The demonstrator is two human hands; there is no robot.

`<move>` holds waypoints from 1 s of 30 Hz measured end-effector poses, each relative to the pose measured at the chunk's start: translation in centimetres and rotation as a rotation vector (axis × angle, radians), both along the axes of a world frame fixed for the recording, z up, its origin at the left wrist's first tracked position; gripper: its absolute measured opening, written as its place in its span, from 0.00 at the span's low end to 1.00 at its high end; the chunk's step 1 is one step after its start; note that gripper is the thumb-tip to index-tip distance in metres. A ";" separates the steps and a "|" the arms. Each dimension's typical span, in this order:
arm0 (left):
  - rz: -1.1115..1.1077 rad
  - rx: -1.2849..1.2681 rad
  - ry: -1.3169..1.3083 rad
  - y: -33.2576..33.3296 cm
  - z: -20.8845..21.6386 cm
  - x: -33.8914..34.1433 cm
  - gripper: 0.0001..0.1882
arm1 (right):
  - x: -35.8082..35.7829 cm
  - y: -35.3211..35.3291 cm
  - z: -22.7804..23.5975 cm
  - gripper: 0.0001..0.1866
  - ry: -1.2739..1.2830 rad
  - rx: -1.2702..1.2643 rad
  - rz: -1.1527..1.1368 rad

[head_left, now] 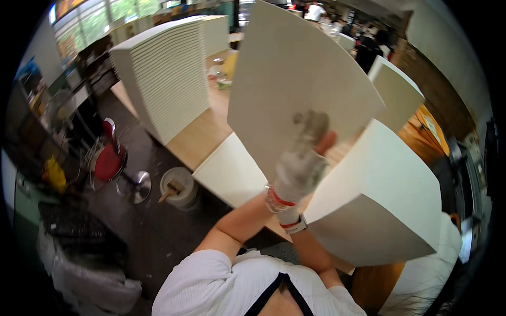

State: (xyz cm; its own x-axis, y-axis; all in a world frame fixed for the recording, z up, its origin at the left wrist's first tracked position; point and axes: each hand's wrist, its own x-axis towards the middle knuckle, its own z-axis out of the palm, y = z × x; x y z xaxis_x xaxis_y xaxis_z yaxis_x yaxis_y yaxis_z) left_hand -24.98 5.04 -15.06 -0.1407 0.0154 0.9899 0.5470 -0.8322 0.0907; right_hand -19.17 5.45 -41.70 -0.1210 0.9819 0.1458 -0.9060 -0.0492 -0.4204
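Note:
A large white board stands upright in front of me, with its flat face toward me. My left hand, in a grey-white glove with a red band at the cuff, is raised against that face. Its fingers look stretched out, though motion blurs them; a reddish fingertip shows at their right. My right hand is mostly hidden behind the left one. Only its glove cuff and a watch at the wrist show. Close by on the right rises a white stack or block. Another white board lies flat at the left of my hands.
A tall stack of white boards stands on the wooden table. On the floor at left are a bucket with a brush and a red stool. More white boards stand at far right, near an orange bag.

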 end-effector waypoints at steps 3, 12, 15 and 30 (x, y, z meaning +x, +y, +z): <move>0.149 -0.211 0.145 1.4 -3.0 -2.1 0.24 | -3.1 -0.4 0.8 0.30 -0.558 -0.088 -0.072; 0.123 -1.122 0.045 5.0 -25.5 -23.5 0.21 | -7.4 1.2 -4.7 0.24 -1.247 -0.235 -0.046; 0.400 -1.362 0.277 2.8 -26.4 -30.4 0.16 | -7.2 0.9 -3.0 0.27 -1.474 -0.209 -0.108; 0.057 -1.239 0.421 2.6 -31.1 -38.6 0.15 | -7.2 -4.3 0.7 0.27 -2.212 0.598 -0.177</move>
